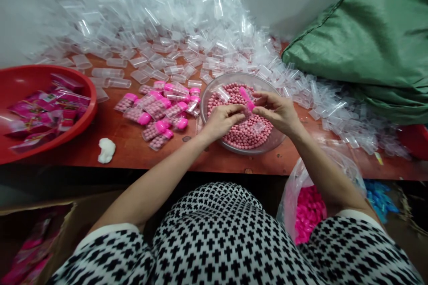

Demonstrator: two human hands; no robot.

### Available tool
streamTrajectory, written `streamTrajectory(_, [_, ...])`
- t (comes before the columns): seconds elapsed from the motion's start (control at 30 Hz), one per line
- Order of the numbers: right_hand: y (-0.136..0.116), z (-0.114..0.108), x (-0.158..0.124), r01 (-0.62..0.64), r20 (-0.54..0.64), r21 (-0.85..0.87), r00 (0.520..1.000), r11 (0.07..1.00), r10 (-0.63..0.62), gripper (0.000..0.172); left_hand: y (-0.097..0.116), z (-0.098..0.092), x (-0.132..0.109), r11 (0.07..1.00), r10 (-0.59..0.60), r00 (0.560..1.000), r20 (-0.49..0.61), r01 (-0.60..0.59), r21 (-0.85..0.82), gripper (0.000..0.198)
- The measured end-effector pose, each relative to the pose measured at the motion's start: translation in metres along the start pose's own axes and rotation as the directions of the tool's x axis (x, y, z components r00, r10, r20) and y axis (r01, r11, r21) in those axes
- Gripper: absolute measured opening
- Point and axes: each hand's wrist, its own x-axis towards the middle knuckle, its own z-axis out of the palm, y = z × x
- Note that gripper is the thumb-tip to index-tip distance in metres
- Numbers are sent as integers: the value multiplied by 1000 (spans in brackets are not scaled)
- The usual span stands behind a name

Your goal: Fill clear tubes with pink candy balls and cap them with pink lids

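A: Where is the pink flip cap (247, 99) sitting?

B: It's hanging between the fingertips of both hands, over the clear bowl (249, 152). Its long axis is slanting, with the flap pointing far and left and the base lying at the near, right end.

A: Which hand is lying nearer?

B: Neither, clearly. The right hand (280, 112) is bordering it on the right; its thumb and forefinger are holding the base, as far as the blur is letting me judge, with a small gap showing between their tips.

A: And the left hand (220, 121)?

B: It's lying just left of the base, thumb and forefinger drawing a narrow pinch. Whether they're gripping anything, I can't tell.

A: What's lying below?

B: Pink beads (245, 140) are filling the bowl, and a clear tube (223, 94) is resting on them at the far left.

A: Further out?

B: To the left, pink-capped tubes (155, 107) full of beads are lying in a pile on the red table (214, 164). Beyond, on the far side, a heap of clear tubes (207, 49) is spreading. Near and right, below the table edge, a plastic bag (286, 205) is holding loose pink caps (307, 211).
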Motion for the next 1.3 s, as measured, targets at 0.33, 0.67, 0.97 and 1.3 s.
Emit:
streamTrajectory(0.33, [4,4,-10,191,83,-318,981,929,-173,21,-2,2,-7,988,122,991,-50,-116,97,22])
streamTrajectory(0.67, [14,5,-11,420,262,-484,907,768,-330,16,-1,3,-19,814,383,922,62,-368,449,28])
streamTrajectory(0.97, [-18,-1,-8,506,420,-721,862,473,-283,47,10,2,-12,937,114,990,84,-135,323,15])
streamTrajectory(1.3, [5,17,-9,344,256,-818,935,460,-245,69,4,0,-3,991,-63,996,-68,54,-126,26])
